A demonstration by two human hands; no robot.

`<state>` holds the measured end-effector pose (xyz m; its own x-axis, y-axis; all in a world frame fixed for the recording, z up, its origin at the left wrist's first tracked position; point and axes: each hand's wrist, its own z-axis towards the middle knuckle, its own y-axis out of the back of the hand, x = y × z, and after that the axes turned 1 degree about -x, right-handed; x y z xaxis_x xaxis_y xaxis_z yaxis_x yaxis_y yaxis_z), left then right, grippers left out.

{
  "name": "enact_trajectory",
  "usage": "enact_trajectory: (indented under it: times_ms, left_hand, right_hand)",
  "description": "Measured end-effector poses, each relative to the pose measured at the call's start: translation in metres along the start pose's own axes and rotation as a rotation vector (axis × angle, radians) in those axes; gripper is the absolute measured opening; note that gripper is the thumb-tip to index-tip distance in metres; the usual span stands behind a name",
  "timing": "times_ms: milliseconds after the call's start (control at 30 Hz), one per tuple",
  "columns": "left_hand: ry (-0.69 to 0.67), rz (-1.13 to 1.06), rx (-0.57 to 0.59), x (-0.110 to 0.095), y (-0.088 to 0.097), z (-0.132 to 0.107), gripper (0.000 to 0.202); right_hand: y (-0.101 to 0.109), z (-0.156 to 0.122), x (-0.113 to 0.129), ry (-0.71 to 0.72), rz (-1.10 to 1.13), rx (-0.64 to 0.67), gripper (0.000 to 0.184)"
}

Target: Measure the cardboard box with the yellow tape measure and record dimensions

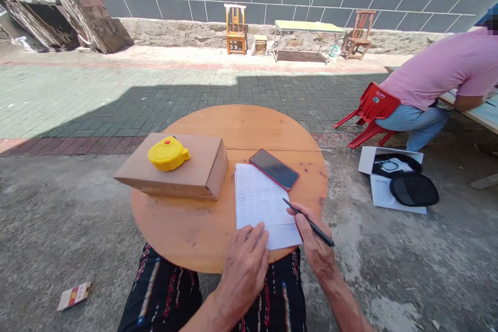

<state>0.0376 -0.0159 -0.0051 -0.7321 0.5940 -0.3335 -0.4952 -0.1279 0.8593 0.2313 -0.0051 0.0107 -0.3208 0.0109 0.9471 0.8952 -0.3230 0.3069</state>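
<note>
Sheets of white paper [261, 199] with rows of small marks lie near the front of a round wooden table [182, 228]. My left hand [247, 257] rests flat, fingers stretched out, over the paper's lower left edge. Between the thumb and fingers of my right hand [315, 244] is a black pen [311, 223], its tip over the right side of the sheet. A dark-screened phone [274, 168] with a red edge overlaps the paper's top right corner. On the left stands a closed cardboard box [187, 181], topped by a yellow tape measure [167, 154].
A person in a pink shirt [443, 72] sits on a red plastic chair [373, 109] at the right. An open white box [379, 192] with a black case [414, 190] lies on the ground. Wooden chairs and a folding table [307, 26] line the far wall.
</note>
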Motion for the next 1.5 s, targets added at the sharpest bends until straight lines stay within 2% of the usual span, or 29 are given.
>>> enact_trajectory:
  times_ms: [167,333,467,600,800,1067,1333,1500]
  left_hand:
    - [0.004,-0.005,0.036,0.009,0.006,0.0,0.031]
    - [-0.002,-0.015,0.021,0.013,0.009,0.0,0.029]
    - [0.049,-0.027,-0.014,0.006,0.007,0.001,0.029]
    - [0.023,-0.052,-0.042,0.003,0.006,0.002,0.034]
    - [-0.026,-0.048,-0.015,0.009,0.003,0.002,0.036]
    - [-0.024,-0.054,0.036,0.01,0.003,0.003,0.038]
    - [-0.001,-0.086,0.009,0.009,0.004,0.004,0.041]
    - [0.003,-0.084,-0.005,0.008,0.003,0.004,0.04]
  right_hand:
    - [-0.002,-0.002,-0.005,0.011,-0.039,0.037,0.031]
    - [-0.004,-0.003,0.005,0.132,-0.15,-0.011,0.017]
    - [-0.012,0.0,0.014,0.195,-0.154,0.092,0.018]
    - [-0.024,0.004,0.016,0.171,-0.112,0.185,0.02]
    - [-0.035,0.011,0.012,0.192,-0.193,0.151,0.019]
    - [-0.032,0.008,0.024,0.181,-0.219,0.157,0.018]
    - [-0.043,0.007,0.009,0.193,-0.237,0.142,0.019]
    - [-0.045,0.007,0.013,0.273,-0.259,0.11,0.018]
